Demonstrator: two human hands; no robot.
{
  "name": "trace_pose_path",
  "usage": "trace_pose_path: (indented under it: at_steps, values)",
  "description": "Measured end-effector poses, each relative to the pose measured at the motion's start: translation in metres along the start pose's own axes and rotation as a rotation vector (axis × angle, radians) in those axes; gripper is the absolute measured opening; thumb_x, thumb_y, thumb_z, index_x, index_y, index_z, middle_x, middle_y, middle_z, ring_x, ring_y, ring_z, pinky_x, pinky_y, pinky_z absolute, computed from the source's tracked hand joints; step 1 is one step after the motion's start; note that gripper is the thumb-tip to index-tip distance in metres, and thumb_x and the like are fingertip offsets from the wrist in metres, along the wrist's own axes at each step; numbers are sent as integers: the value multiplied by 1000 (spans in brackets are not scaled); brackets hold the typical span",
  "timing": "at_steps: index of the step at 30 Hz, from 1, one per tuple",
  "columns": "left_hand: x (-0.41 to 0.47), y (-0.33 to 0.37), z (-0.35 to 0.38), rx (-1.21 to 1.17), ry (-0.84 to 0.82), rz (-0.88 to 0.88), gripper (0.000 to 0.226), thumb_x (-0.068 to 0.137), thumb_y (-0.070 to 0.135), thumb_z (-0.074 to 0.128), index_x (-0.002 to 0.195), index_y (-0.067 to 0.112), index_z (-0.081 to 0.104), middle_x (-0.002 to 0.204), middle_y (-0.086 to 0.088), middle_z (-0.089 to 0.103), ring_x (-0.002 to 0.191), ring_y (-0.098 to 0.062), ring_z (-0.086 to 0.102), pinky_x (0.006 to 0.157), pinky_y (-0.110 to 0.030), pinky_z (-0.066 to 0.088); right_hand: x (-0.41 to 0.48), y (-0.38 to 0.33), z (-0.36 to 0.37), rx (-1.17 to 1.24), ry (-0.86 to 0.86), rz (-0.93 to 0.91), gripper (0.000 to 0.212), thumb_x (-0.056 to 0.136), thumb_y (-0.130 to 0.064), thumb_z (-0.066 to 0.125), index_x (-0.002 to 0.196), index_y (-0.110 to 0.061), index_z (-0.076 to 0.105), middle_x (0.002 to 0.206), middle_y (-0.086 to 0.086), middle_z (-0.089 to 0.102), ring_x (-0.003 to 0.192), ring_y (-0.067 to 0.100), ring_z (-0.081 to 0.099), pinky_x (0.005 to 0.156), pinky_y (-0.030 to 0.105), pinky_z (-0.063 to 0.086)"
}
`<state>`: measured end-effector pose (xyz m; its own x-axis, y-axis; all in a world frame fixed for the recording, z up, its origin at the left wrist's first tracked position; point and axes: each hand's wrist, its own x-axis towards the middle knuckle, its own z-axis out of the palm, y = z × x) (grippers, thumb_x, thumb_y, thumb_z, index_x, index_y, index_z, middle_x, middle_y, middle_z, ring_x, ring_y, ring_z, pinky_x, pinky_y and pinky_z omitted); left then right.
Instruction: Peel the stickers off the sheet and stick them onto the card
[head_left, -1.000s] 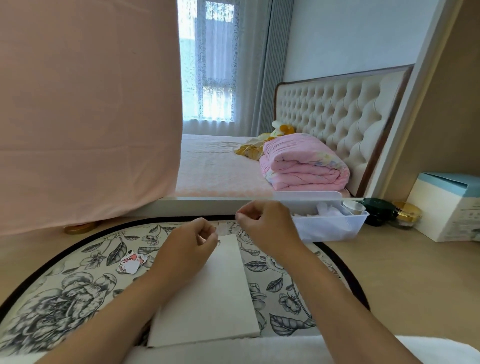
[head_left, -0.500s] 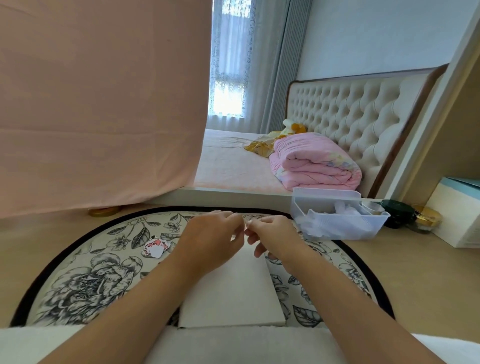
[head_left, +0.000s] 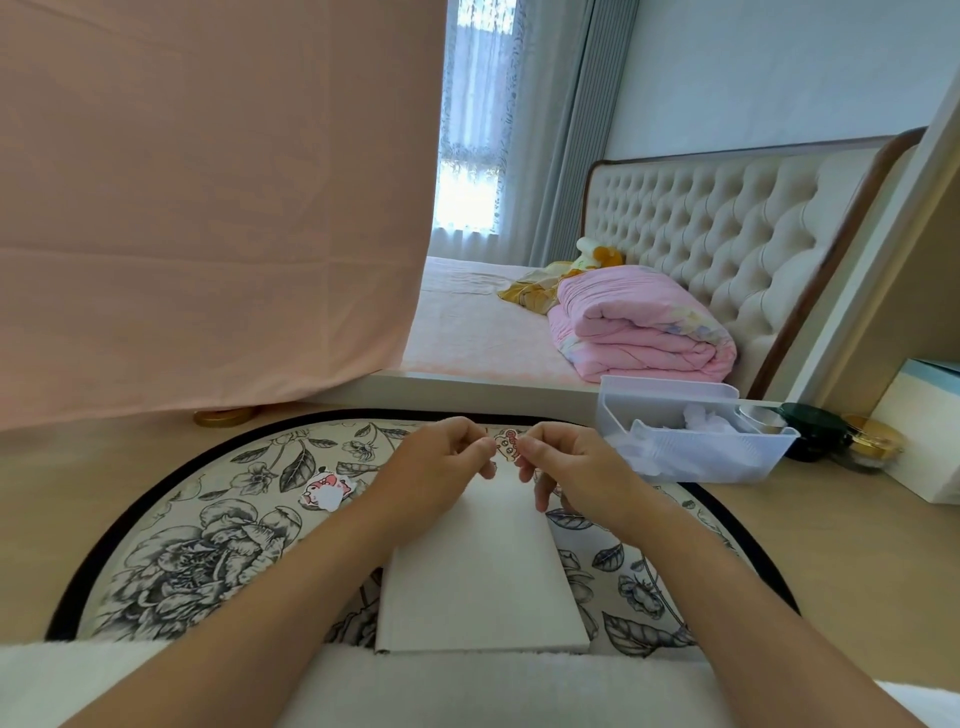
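Nearest you lay a strip of white fluffy fabric (head_left: 467, 691) along the bottom edge, and your two bare forearms reached forward over it. Just beyond it the plain white rectangular card (head_left: 478, 587) lay flat on the round floral-printed mat with a black rim (head_left: 197, 551), its near edge at the fabric. Your left hand (head_left: 441, 462) and your right hand (head_left: 566, 467) met above the far end of that card, fingers curled, both pinching a small cartoon sticker with red and white print (head_left: 508, 446) between thumb and fingertips; whether it was still on backing paper could not be told. To the left, a second pink and white cartoon sticker piece (head_left: 326, 492) rested on the mat, well apart from the card. The mat sat on a light wooden tabletop (head_left: 831, 545). At the right stood a translucent white plastic bin (head_left: 691, 441) holding crumpled white material, and beside it a dark green round jar (head_left: 815, 431), a gold-lidded jar (head_left: 872, 441) and a white box with a pale blue top (head_left: 919, 431). A large peach-pink cloth (head_left: 208, 197) hung at the left, a gold round lid (head_left: 223, 415) under its hem. Farther off was a bed (head_left: 467, 332) with a folded pink quilt (head_left: 639, 327), a cream tufted headboard (head_left: 727, 239), and a window with sheer white curtains (head_left: 472, 130).
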<state>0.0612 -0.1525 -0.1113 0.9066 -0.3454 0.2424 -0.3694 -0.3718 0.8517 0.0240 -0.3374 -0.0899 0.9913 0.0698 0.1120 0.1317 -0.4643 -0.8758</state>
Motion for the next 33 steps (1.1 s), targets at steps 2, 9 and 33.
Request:
trace_pose_path:
  at_steps: [2,9,33]
  values:
    - [1,1,-1,-53,5,0,14,97,25,59,86,23,67,77,10,74,69,-9,62,83,-45,54,2,3,0,-37,-3,-24,26,104,-21,52,83,-11,63,75,1,64,56,23,60,50,16,42]
    - [2,-1,2,43,67,41,16,95,25,59,80,28,64,75,14,72,58,-3,52,61,-28,46,7,10,0,-199,111,-11,35,92,-50,64,79,-18,73,73,3,72,52,13,61,60,34,54]
    - [4,-16,9,758,-79,115,48,93,56,49,133,31,56,139,10,50,132,-17,37,112,-37,29,31,16,-13,-227,-55,220,19,103,-27,56,91,-15,63,80,2,58,50,12,52,42,20,33]
